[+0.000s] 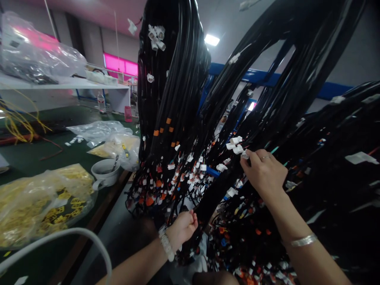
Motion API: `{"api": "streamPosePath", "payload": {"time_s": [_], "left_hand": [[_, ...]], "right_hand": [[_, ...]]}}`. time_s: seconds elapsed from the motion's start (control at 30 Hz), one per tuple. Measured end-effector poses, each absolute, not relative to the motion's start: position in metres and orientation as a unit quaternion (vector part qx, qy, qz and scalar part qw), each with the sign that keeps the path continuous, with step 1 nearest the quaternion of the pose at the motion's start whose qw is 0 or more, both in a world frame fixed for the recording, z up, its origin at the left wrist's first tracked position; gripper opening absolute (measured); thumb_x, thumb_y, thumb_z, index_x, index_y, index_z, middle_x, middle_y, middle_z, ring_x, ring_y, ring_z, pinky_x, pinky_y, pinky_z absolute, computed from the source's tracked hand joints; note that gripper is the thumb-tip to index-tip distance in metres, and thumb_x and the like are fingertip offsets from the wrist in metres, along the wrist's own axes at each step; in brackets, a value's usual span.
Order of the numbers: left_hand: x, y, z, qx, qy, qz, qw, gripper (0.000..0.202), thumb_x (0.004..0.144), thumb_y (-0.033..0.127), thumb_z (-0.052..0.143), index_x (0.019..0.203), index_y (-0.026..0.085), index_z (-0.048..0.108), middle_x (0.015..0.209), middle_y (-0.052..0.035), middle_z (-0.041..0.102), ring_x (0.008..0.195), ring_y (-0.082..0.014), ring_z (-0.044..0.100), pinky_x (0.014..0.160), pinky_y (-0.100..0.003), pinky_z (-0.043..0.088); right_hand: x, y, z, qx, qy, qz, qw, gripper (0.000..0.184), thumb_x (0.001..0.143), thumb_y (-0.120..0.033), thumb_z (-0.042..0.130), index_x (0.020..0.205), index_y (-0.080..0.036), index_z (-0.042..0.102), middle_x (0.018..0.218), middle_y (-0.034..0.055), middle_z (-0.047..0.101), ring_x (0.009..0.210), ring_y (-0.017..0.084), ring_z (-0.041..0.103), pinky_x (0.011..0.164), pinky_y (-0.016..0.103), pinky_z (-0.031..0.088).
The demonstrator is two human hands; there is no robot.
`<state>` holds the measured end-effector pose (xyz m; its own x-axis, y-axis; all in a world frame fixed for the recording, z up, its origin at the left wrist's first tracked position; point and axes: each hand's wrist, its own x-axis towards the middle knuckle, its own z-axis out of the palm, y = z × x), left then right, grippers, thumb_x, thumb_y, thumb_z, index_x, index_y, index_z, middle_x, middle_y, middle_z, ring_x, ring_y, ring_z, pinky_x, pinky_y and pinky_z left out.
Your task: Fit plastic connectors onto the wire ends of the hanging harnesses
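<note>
Thick bundles of black wire harness (190, 79) hang in front of me, with white, orange and red connectors crowded at their lower ends. My right hand (264, 172) pinches a small white connector (245, 154) between thumb and forefinger. Just left of those fingertips sits a cluster of white connectors (236, 145). Lower down, my left hand (184, 227) is closed, its fingers curled beside a black harness branch (212, 198). What it holds, if anything, is hidden.
A blue rack bar (329, 90) runs behind the bundles. On the green table at left are a bag of yellow parts (44, 202), a white cup (106, 173) and clear plastic bags (101, 130). A white curved tube (74, 231) crosses the near left.
</note>
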<state>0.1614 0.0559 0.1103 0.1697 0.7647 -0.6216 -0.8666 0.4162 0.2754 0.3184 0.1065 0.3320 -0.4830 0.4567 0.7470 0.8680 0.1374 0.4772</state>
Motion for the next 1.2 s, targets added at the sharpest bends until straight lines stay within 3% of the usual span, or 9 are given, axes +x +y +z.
{"api": "streamPosePath", "payload": {"time_s": [0.23,0.43,0.6,0.73,0.87,0.97,1.2], "left_hand": [[0.164,0.084,0.181,-0.036,0.299,0.586,0.752,0.018,0.081,-0.001,0.051,0.068,0.012,0.049,0.072,-0.0032,0.052,0.06,-0.0065,0.053,0.055,-0.015,0.049],[0.176,0.102,0.216,0.012,0.257,0.577,0.775,0.031,0.072,-0.016,0.037,0.068,0.012,0.05,0.069,-0.0027,0.052,0.06,-0.0068,0.054,0.056,-0.015,0.051],[0.178,0.111,0.241,0.077,0.197,0.581,0.786,0.025,0.078,-0.01,0.042,0.073,0.008,0.058,0.076,-0.0092,0.061,0.07,-0.0119,0.063,0.068,-0.02,0.056],[0.175,0.117,0.26,0.169,0.149,0.58,0.783,0.018,0.087,0.009,0.048,0.076,0.006,0.063,0.075,-0.0099,0.063,0.066,-0.0106,0.062,0.06,-0.018,0.053],[0.175,0.122,0.277,0.235,0.149,0.561,0.78,0.017,0.086,0.021,0.055,0.082,0.007,0.064,0.06,0.0001,0.051,0.047,-0.004,0.047,0.043,-0.013,0.039],[0.179,0.124,0.287,0.258,0.143,0.566,0.77,0.016,0.086,0.016,0.053,0.083,0.006,0.065,0.059,0.0022,0.045,0.046,-0.0023,0.041,0.041,-0.012,0.032],[0.186,0.129,0.3,0.294,0.126,0.548,0.773,0.025,0.079,-0.006,0.045,0.087,0.005,0.066,0.075,-0.0069,0.059,0.058,-0.0044,0.053,0.045,-0.011,0.034]], "right_hand": [[0.305,0.119,0.342,-0.469,-0.726,-0.458,0.207,0.025,0.085,-0.02,0.042,0.099,-0.018,0.062,0.097,0.0138,0.063,0.082,0.027,0.051,0.057,0.034,0.03],[0.307,0.124,0.35,-0.472,-0.74,-0.438,0.194,0.023,0.087,-0.023,0.043,0.101,-0.019,0.061,0.099,0.0134,0.064,0.083,0.028,0.051,0.056,0.033,0.029],[0.318,0.131,0.347,-0.451,-0.756,-0.405,0.248,0.023,0.087,-0.025,0.045,0.099,-0.02,0.064,0.101,0.0106,0.065,0.086,0.026,0.053,0.065,0.034,0.036],[0.322,0.136,0.348,-0.445,-0.766,-0.377,0.271,0.022,0.088,-0.027,0.045,0.093,-0.02,0.065,0.097,0.0095,0.066,0.085,0.025,0.055,0.066,0.034,0.037],[0.32,0.136,0.349,-0.456,-0.764,-0.369,0.268,0.022,0.087,-0.027,0.046,0.093,-0.02,0.065,0.095,0.0098,0.066,0.087,0.026,0.055,0.065,0.034,0.036],[0.319,0.135,0.348,-0.462,-0.756,-0.377,0.269,0.022,0.087,-0.028,0.046,0.092,-0.02,0.065,0.094,0.0099,0.066,0.087,0.026,0.055,0.063,0.033,0.035],[0.321,0.139,0.346,-0.445,-0.749,-0.408,0.273,0.016,0.084,-0.024,0.051,0.089,-0.018,0.065,0.091,0.0082,0.066,0.084,0.024,0.056,0.061,0.032,0.035]]}}
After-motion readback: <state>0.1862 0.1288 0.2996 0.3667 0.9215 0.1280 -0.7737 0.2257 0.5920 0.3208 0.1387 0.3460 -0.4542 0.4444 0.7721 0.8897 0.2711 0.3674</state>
